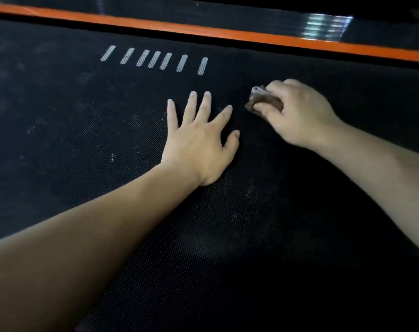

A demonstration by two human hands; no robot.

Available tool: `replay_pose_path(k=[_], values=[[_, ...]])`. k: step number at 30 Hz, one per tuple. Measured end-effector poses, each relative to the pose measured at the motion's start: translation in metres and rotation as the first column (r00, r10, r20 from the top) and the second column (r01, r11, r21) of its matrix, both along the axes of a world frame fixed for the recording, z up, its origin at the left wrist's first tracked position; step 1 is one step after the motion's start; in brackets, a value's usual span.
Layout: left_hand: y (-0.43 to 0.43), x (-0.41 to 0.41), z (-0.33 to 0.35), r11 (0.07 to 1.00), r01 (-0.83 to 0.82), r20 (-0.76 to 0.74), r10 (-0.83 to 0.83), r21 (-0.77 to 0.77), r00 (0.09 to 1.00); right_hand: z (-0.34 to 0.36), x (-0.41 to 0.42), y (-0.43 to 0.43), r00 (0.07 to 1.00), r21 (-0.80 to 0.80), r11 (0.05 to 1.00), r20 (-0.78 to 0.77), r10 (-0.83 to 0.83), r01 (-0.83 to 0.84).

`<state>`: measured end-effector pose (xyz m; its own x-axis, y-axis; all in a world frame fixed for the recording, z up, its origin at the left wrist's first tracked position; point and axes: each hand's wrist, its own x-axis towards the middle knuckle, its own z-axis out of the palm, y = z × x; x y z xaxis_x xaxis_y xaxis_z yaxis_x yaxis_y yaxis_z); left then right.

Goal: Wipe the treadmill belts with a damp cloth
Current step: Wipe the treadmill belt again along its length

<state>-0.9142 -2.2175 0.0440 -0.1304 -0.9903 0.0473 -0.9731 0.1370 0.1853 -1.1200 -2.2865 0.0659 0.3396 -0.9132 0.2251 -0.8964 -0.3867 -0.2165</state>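
**Cloth on the belt, dusty patch off to my left**

My right hand [297, 111] pinches the bunched brown cloth [263, 101] against the belt [251, 236]. My left hand [199, 140] lies spread flat just beside it. The pale dust marks [112, 158] lie further left, beyond my left hand, so I reckon the cloth must sweep that way.

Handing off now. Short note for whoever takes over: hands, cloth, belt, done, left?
Left hand: flat on the belt, fingers spread, holding nothing.
Right hand: grips the wadded brown cloth against the belt, just right of the left hand's fingertips.
Done: cloth is on the belt; how much has been wiped cannot be told.
Left: pale dust specks show left of the left hand; wipe there.
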Motion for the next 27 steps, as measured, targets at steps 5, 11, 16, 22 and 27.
replay_pose_path(k=[5,11,16,22,27], values=[[-0.003,0.002,0.001,0.998,0.034,-0.034,-0.032,0.054,0.999,0.008,-0.015,-0.063,0.925,-0.023,0.925,0.032,-0.379,0.379],[-0.003,0.000,0.004,0.996,0.032,-0.016,-0.031,0.084,0.999,0.000,-0.008,-0.043,0.995,0.021,0.995,0.005,-0.098,0.098],[-0.008,-0.024,0.015,0.982,-0.047,-0.009,0.050,0.185,0.999,0.008,-0.023,-0.094,0.877,0.013,0.879,0.067,-0.476,0.476],[-0.005,-0.037,0.002,0.992,-0.095,0.041,0.092,0.089,0.995,-0.004,0.005,-0.086,0.973,-0.030,0.973,0.045,-0.227,0.228],[-0.004,-0.038,0.001,0.994,-0.076,0.029,0.074,0.074,0.997,0.009,-0.035,-0.115,0.836,-0.009,0.837,0.050,-0.546,0.547]])
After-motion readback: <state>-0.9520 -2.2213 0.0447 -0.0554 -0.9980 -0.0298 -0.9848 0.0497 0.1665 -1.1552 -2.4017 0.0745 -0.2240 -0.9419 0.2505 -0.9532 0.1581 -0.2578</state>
